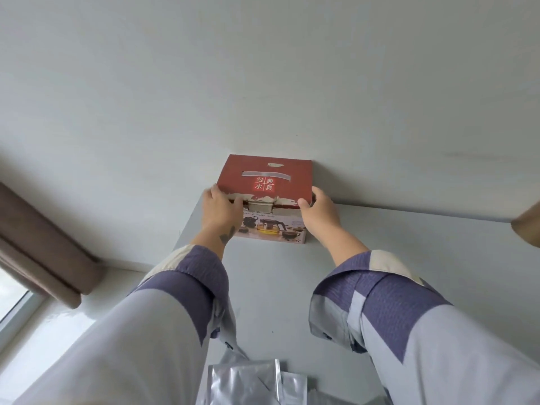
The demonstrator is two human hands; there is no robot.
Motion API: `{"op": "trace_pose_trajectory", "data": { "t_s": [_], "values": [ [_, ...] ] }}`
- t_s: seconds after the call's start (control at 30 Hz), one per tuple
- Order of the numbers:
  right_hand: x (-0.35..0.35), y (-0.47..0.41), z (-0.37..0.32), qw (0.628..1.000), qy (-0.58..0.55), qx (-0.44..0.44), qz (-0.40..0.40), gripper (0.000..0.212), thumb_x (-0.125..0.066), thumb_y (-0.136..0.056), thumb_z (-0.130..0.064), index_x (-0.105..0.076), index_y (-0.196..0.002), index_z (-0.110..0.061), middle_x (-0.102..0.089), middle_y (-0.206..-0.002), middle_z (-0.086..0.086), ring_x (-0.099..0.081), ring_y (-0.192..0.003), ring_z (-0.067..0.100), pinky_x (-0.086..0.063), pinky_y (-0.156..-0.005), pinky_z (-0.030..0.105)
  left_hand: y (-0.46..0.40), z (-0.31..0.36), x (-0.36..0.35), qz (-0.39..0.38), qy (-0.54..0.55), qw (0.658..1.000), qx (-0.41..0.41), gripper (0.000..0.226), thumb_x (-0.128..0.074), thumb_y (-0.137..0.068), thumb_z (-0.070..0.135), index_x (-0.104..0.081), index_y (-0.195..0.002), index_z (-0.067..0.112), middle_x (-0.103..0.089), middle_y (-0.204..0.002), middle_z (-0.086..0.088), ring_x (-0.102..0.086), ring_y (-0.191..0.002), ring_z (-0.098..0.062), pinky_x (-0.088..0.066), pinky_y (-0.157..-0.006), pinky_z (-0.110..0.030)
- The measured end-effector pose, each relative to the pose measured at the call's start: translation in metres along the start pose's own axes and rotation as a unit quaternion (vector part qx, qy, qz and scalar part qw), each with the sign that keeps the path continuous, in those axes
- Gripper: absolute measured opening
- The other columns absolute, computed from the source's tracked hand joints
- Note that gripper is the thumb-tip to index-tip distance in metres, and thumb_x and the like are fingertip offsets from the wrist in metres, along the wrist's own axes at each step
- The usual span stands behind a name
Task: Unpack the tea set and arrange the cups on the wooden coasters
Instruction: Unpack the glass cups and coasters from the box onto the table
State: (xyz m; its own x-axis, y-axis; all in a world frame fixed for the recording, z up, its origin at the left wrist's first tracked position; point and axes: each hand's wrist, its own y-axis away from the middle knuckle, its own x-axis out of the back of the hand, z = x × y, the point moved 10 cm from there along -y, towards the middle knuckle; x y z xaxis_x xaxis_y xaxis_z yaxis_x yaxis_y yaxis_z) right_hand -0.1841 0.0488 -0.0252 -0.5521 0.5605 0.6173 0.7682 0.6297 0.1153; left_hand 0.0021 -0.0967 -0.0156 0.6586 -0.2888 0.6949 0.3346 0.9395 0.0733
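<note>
A red tea set box (268,178) with Chinese characters on its lid and a teapot picture on its front stands at the far edge of a grey table (409,258), against the wall. My left hand (219,211) grips the lid's front left corner. My right hand (320,213) grips its front right corner. The lid's front edge is torn and white. The lid looks shut. No cups or coasters are in view.
Silver foil pouches (248,381) lie at the table's near edge between my sleeves. A brown curtain (43,247) and a window (11,299) are at the left. A tan object (527,226) pokes in at the right edge.
</note>
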Motion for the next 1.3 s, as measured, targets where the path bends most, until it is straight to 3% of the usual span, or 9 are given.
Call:
{"op": "trace_pose_trajectory", "data": {
  "t_s": [0.17, 0.4, 0.63, 0.77, 0.87, 0.97, 1.03, 1.1, 1.3],
  "values": [
    [-0.003, 0.011, 0.001, 0.999, 0.016, -0.014, 0.028, 0.044, -0.044, -0.097, -0.025, -0.040, -0.140, -0.019, -0.059, -0.131, 0.003, -0.058, -0.114, 0.027, -0.049, -0.096, 0.044, 0.007, -0.006, 0.013, 0.002, -0.044, 0.999, 0.000, 0.050, -0.047, -0.094, 0.034, -0.038, -0.135, 0.008, -0.040, -0.136, -0.008, -0.053, -0.112, -0.027, -0.041, -0.087, -0.032],
    [-0.007, 0.042, -0.001, 0.999, 0.007, -0.017, 0.032, 0.043, -0.047, -0.094, -0.023, -0.044, -0.137, -0.019, -0.060, -0.129, 0.001, -0.059, -0.112, 0.026, -0.049, -0.095, 0.043, 0.034, -0.022, 0.033, 0.023, -0.057, 0.998, 0.013, 0.052, -0.048, -0.091, 0.030, -0.036, -0.137, 0.009, -0.043, -0.134, -0.007, -0.054, -0.113, -0.027, -0.043, -0.092, -0.036],
    [0.021, 0.044, -0.013, 0.989, -0.119, -0.018, 0.091, 0.033, -0.046, -0.091, -0.018, -0.065, -0.117, -0.015, -0.068, -0.116, 0.002, -0.059, -0.100, 0.021, -0.048, -0.087, 0.032, 0.030, -0.010, 0.066, 0.106, 0.011, 0.994, 0.009, 0.041, -0.039, -0.090, 0.019, -0.048, -0.129, 0.015, -0.049, -0.129, -0.004, -0.055, -0.107, -0.024, -0.045, -0.092, -0.037],
    [0.030, 0.035, -0.025, 0.970, -0.205, -0.013, 0.132, 0.032, -0.044, -0.095, -0.042, -0.065, -0.091, -0.018, -0.066, -0.097, 0.004, -0.055, -0.087, 0.019, -0.043, -0.078, 0.029, 0.022, 0.004, 0.074, 0.146, 0.136, 0.979, -0.032, 0.053, -0.036, -0.099, 0.035, -0.027, -0.145, 0.012, -0.045, -0.140, -0.007, -0.047, -0.126, -0.022, -0.040, -0.102, -0.035],
    [0.030, 0.020, -0.032, 0.955, -0.268, 0.008, 0.131, 0.038, -0.030, -0.101, -0.037, -0.062, -0.112, -0.019, -0.064, -0.120, 0.004, -0.056, -0.113, 0.021, -0.038, -0.087, 0.027, 0.019, 0.013, 0.061, 0.113, 0.128, 0.981, -0.091, 0.058, -0.026, -0.101, 0.032, -0.003, -0.151, 0.015, -0.038, -0.149, -0.005, -0.044, -0.131, -0.024, -0.034, -0.107, -0.037],
    [0.021, 0.004, -0.047, 0.986, -0.122, 0.085, 0.077, 0.050, -0.034, -0.094, -0.008, -0.044, -0.139, -0.030, -0.043, -0.148, 0.001, -0.045, -0.126, 0.020, -0.035, -0.104, 0.030, 0.009, -0.002, 0.020, -0.010, -0.044, 0.997, -0.069, 0.059, -0.032, -0.097, 0.021, -0.007, -0.150, 0.012, -0.023, -0.155, -0.010, -0.031, -0.138, -0.032, -0.029, -0.112, -0.047],
    [0.008, -0.004, -0.055, 0.993, 0.029, 0.108, 0.024, 0.073, -0.032, -0.087, 0.004, -0.024, -0.147, -0.036, -0.018, -0.159, -0.005, -0.024, -0.141, 0.020, -0.018, -0.117, 0.052, 0.008, -0.012, -0.002, -0.087, -0.173, 0.979, -0.066, 0.062, -0.035, -0.097, 0.015, -0.005, -0.150, 0.005, 0.002, -0.159, -0.016, -0.003, -0.146, -0.032, -0.014, -0.118, -0.050],
    [0.000, -0.013, -0.059, 0.985, 0.143, 0.099, -0.005, 0.082, -0.033, -0.086, 0.007, -0.007, -0.151, -0.038, 0.004, -0.160, -0.015, 0.004, -0.148, 0.019, 0.002, -0.115, 0.060, 0.008, -0.017, -0.010, -0.109, -0.216, 0.968, -0.070, 0.068, -0.034, -0.097, 0.010, 0.007, -0.150, 0.003, 0.018, -0.157, -0.015, 0.014, -0.146, -0.029, -0.005, -0.120, -0.046],
    [-0.024, -0.035, -0.055, 0.960, 0.254, 0.081, -0.088, 0.076, -0.036, -0.091, -0.003, 0.008, -0.152, -0.019, 0.016, -0.160, -0.006, 0.008, -0.148, 0.015, -0.009, -0.119, 0.052, 0.009, -0.022, -0.015, -0.118, -0.299, 0.944, -0.075, 0.071, -0.033, -0.097, 0.010, 0.017, -0.146, 0.000, 0.024, -0.155, -0.016, 0.019, -0.144, -0.030, -0.004, -0.119, -0.046]
  ]
}}
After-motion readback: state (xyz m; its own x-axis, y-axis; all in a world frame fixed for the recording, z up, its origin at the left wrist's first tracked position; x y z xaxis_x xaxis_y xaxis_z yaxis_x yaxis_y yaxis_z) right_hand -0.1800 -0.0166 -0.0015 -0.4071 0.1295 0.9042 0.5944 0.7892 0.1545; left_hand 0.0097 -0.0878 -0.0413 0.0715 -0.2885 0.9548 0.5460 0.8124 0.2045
